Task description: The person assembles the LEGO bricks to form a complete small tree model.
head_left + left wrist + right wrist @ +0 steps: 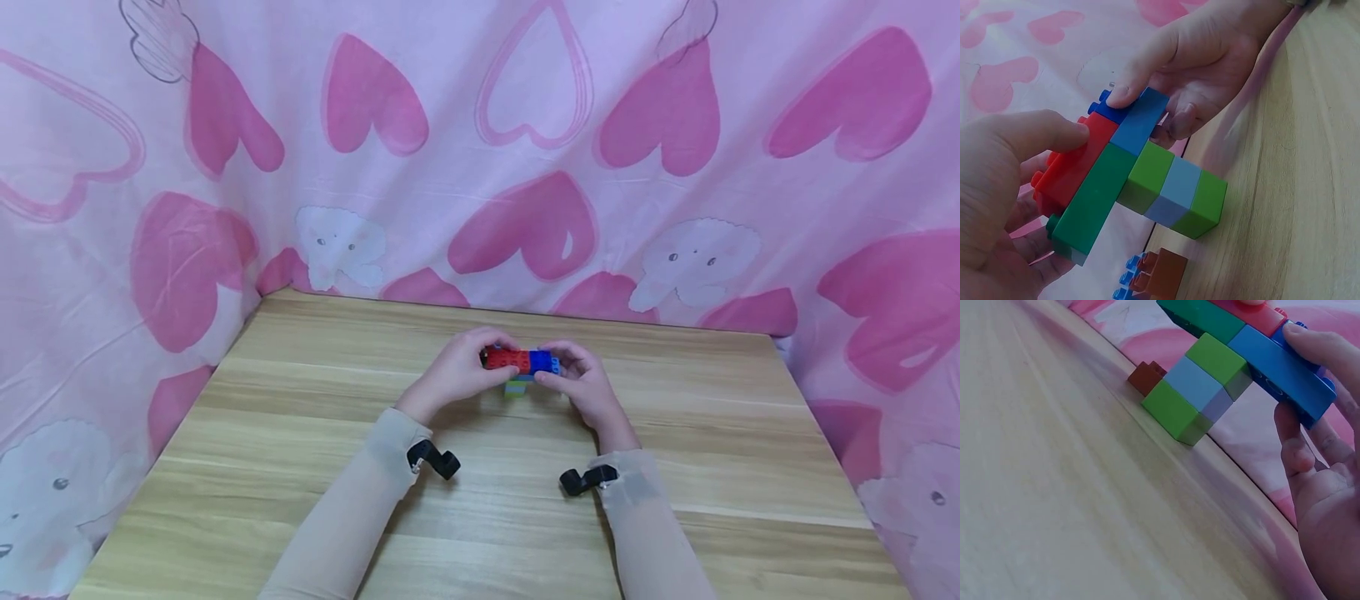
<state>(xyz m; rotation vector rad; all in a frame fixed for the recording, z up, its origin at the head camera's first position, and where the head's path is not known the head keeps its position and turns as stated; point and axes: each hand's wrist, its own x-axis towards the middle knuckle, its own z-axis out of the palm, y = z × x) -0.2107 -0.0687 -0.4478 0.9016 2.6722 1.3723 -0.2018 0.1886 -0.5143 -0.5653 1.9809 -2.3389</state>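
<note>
Both hands hold a toy building-brick structure over the table. My left hand [461, 367] grips its left end, thumb on the red brick [1088, 159] and fingers round the far side. At the other end my right hand [588, 383] pinches the dark blue brick [540, 361] from above, with fingers under the lighter blue brick [1279, 369]. A dark green brick [1094, 197] lies beneath the red one. Under this upper layer stands a column: a lime green brick [1147, 175], a pale blue brick [1175, 187] and another lime green brick [1175, 412] at its foot.
Behind the column, a brown brick [1169, 275] sits beside a blue studded brick [1125, 278]. The wooden table [300, 400] meets a pink heart-print cloth [420, 192] at its back and sides. A black camera mount [433, 460] is worn on each wrist.
</note>
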